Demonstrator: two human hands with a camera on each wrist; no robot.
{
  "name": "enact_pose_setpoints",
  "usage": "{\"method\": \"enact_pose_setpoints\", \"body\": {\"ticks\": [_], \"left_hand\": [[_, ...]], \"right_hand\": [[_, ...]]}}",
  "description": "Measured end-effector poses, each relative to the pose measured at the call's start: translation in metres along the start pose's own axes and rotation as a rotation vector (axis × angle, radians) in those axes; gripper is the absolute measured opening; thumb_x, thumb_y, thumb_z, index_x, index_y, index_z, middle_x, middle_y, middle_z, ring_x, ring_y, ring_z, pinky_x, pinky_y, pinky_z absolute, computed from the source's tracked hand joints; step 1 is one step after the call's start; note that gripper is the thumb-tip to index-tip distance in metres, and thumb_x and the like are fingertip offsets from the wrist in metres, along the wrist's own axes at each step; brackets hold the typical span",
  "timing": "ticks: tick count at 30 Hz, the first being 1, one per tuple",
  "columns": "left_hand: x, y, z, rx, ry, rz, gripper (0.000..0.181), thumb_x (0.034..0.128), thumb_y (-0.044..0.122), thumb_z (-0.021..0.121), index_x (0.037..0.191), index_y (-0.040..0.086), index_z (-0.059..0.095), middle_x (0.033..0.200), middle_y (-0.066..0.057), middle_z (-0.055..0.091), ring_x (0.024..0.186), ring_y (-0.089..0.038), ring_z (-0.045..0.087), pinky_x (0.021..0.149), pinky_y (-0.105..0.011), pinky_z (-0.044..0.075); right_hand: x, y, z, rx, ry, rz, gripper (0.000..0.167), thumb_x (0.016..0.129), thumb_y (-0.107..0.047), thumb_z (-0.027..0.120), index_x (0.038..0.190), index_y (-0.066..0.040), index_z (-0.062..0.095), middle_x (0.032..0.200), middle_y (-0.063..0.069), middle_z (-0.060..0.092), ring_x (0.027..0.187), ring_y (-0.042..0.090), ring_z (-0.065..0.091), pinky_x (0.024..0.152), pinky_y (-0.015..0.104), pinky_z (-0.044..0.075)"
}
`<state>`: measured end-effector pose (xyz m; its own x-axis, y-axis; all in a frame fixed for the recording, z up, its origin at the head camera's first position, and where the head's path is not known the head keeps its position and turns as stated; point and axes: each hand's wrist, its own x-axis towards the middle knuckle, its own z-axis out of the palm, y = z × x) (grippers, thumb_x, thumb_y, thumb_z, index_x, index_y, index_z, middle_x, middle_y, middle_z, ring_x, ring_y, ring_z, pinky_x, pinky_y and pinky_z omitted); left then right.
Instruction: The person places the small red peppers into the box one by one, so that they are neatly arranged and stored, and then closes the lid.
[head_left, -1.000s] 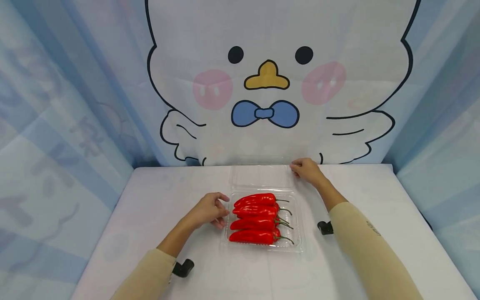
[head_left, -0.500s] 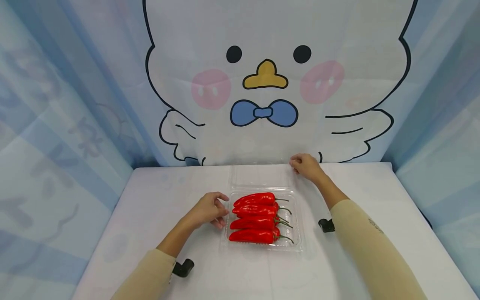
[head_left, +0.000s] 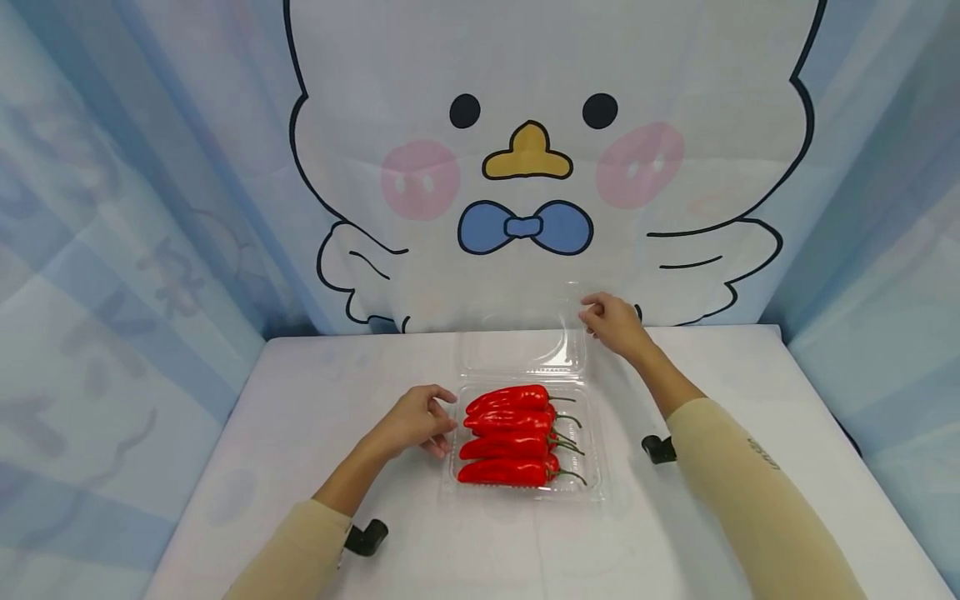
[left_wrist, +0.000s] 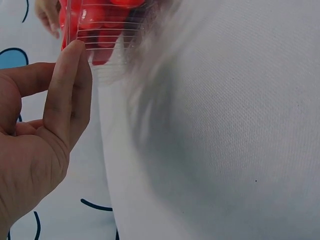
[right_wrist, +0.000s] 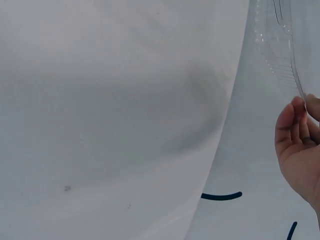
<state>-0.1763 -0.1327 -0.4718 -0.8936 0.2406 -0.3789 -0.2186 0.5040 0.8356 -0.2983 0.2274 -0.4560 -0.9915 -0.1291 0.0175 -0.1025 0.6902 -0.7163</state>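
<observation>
A clear plastic clamshell container (head_left: 595,479) sits on the table, with several red chili peppers (head_left: 510,447) lying side by side in its base, green stems to the right. My left hand (head_left: 417,421) is at the container's left side; in the left wrist view its fairly straight fingertips touch the ribbed wall. At the far right corner, my right hand (head_left: 613,323) pinches the edge of the clear lid (head_left: 521,358), which stands tilted up at the back. The right wrist view shows the lid's edge between thumb and fingers (right_wrist: 286,125).
A white cloth covers the table (head_left: 285,433). Behind its far edge hangs a curtain (head_left: 525,275) with a cartoon bird, and the lid is close to it. Blue curtains (head_left: 97,333) close off both sides. Black camera mounts (head_left: 366,537) stick out from the wrists.
My right hand has risen, lifting the lid from lying back on the table to a tilted stance. The left hand and the chili peppers have stayed in place.
</observation>
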Motion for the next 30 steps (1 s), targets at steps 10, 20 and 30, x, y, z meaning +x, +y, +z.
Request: {"method": "enact_pose_setpoints", "body": {"ticks": [10,20,30], "left_hand": [[0.003,0.001,0.003,-0.020,-0.005,0.022,0.040,0.0949,0.005,0.071,0.133,0.000,0.058,0.088,-0.015,0.066,0.055,-0.019,0.069,0.055,-0.031,0.062],[0.006,0.003,0.002,-0.030,0.005,0.010,0.041,0.0954,0.005,0.071,0.134,0.000,0.057,0.090,-0.016,0.066,0.058,-0.019,0.070,0.055,-0.030,0.062],[0.010,0.002,0.003,-0.058,0.019,0.011,0.041,0.0956,0.003,0.070,0.134,0.000,0.057,0.090,-0.014,0.065,0.058,-0.019,0.070,0.055,-0.031,0.062]], "right_hand": [[-0.004,-0.008,-0.006,0.009,0.109,-0.065,0.036,0.105,-0.015,0.060,0.136,0.001,0.056,0.104,0.015,0.065,0.088,0.028,0.069,0.072,0.026,0.058],[-0.013,-0.016,-0.013,0.049,0.147,-0.108,0.033,0.105,-0.017,0.061,0.135,-0.004,0.055,0.107,0.013,0.063,0.091,0.027,0.069,0.076,0.029,0.061],[-0.033,-0.021,-0.017,0.075,0.203,-0.193,0.026,0.105,-0.015,0.061,0.128,-0.004,0.053,0.106,0.011,0.063,0.093,0.024,0.069,0.073,0.011,0.054]]}}
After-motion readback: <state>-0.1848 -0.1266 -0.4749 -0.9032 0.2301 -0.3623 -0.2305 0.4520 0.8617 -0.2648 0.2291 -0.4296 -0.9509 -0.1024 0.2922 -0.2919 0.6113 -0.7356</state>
